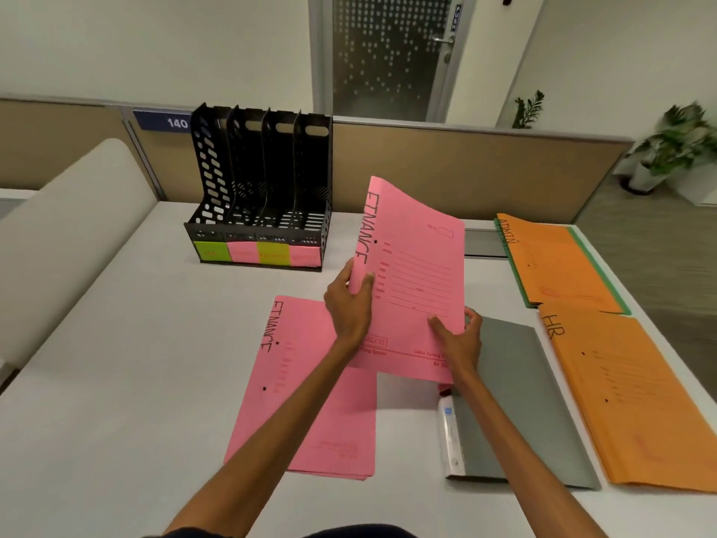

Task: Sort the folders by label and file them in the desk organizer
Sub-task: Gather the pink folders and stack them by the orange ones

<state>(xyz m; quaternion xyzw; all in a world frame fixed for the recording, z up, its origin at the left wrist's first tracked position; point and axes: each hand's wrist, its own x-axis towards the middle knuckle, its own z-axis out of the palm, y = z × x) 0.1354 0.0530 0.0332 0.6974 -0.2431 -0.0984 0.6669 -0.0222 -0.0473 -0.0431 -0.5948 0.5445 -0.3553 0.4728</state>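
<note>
White surface [116, 363] fills the lower frame; tan partition [446, 168] and frosted door [388, 52] behind. Black desk organizer [256, 180], four slots, stands upper left of centre, coloured labels on its front. Held pink folder [419, 266], marked FINANCE, at centre: lifted, tilted, long axis up-frame, spine left. Second pink folder [310, 401] lies flat, lower centre. Left hand [349, 304]: fingers clamped on the spine edge. Right hand [461, 339]: fingers pinching the lower right corner.
</note>
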